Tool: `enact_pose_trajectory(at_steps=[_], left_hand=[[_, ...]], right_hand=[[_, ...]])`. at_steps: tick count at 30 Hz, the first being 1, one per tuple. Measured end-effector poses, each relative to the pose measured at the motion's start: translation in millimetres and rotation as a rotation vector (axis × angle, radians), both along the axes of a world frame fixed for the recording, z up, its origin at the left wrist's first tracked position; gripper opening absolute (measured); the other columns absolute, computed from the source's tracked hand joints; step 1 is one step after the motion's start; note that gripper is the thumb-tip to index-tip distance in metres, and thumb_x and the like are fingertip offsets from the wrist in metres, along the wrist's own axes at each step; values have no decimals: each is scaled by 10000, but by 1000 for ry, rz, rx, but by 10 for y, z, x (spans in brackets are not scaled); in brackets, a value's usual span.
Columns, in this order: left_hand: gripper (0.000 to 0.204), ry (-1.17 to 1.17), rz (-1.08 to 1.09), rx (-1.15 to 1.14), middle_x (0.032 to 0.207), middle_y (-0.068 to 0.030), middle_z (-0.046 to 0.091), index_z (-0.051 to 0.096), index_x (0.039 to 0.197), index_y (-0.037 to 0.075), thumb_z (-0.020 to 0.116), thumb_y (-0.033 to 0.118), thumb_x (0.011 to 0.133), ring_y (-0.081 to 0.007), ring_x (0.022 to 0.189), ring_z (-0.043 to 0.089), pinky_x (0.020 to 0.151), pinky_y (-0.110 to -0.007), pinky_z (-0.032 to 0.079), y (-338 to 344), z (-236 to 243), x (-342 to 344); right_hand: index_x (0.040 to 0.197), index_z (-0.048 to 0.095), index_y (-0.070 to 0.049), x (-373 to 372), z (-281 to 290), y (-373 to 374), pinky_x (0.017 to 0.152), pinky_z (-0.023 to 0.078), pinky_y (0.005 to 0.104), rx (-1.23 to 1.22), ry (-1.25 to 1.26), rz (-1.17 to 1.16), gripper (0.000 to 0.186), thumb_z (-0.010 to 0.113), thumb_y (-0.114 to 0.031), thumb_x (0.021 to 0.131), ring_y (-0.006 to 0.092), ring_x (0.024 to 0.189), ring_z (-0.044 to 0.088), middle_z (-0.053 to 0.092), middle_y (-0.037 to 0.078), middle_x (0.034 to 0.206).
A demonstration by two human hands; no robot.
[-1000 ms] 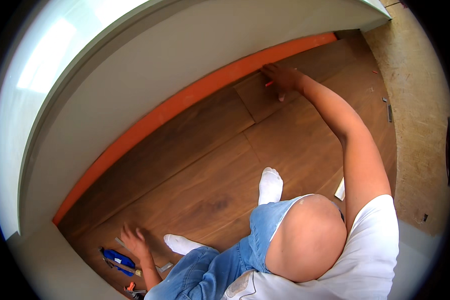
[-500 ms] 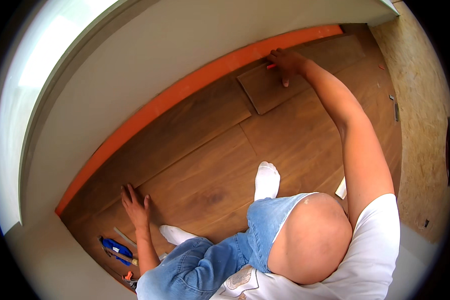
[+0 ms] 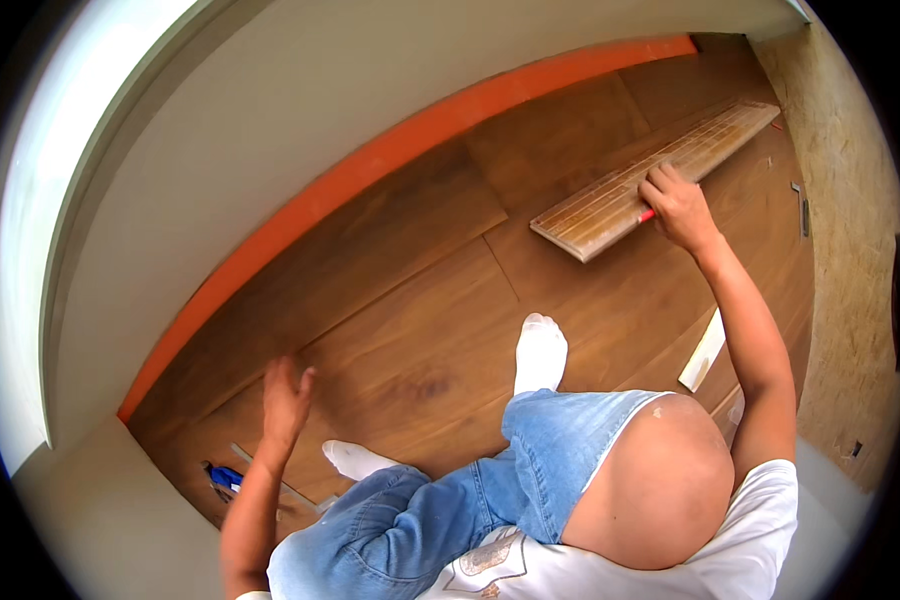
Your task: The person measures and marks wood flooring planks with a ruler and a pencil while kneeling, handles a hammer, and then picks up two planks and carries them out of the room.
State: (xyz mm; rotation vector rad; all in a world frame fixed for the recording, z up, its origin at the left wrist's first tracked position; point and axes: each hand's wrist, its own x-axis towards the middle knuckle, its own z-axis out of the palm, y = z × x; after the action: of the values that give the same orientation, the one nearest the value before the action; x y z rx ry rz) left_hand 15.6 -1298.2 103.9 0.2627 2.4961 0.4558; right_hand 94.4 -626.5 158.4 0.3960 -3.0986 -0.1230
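My right hand is closed on the near edge of a short floor plank, tilted so that its lighter, grooved underside shows. A thin red stick, perhaps a pencil, pokes out from the same hand. The plank rests over the laid brown wood-look flooring. Over the flooring at the left is my left hand, slightly blurred, its thumb apart from the fingers and nothing in it.
An orange strip runs along the foot of the pale wall. A blue-handled tool and a thin metal strip lie at lower left. A white strip lies under my right arm; a small metal square sits near the bare board.
The plank has come up from beside the orange strip and turned over toward me, with my right hand on its edge. My left hand has lifted off the flooring.
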Motion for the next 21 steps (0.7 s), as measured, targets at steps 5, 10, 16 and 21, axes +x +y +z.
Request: enact_pose_trajectory(at_steps=[5,10,16,21], left_hand=[[588,-577,-240,119,1255,-211,695,596,1376,-10,610,462,1026,-350,1192,657,1026,-430,513,1332,264,-429],[696,-1279,159,794,1382,-183,628,463,1487,-24,579,504,1048,-274,1258,624,1062,-416,517,2770,-241,-108],[651,-1361,532,1043,1378,-167,616,471,1460,-12,685,405,1009,-257,1210,645,1025,-424,541,3823,-147,192],[558,-1294,535,987,1325,-143,662,542,1400,-16,733,302,984,-240,1174,665,990,-424,555,3708,-37,57]], right_hand=[[862,556,-79,537,-247,-82,608,512,404,-47,67,-48,318,724,-42,595,301,843,586,535,90,873],[898,590,-99,695,-491,-330,571,498,390,-80,218,-153,355,722,-52,572,284,808,595,567,74,886],[953,614,-110,927,-511,-502,617,527,380,-79,309,-364,353,723,-26,627,291,858,607,607,69,975],[1125,664,-111,1213,-431,-497,813,577,420,-223,314,-618,491,650,83,674,314,1094,639,642,92,1141]])
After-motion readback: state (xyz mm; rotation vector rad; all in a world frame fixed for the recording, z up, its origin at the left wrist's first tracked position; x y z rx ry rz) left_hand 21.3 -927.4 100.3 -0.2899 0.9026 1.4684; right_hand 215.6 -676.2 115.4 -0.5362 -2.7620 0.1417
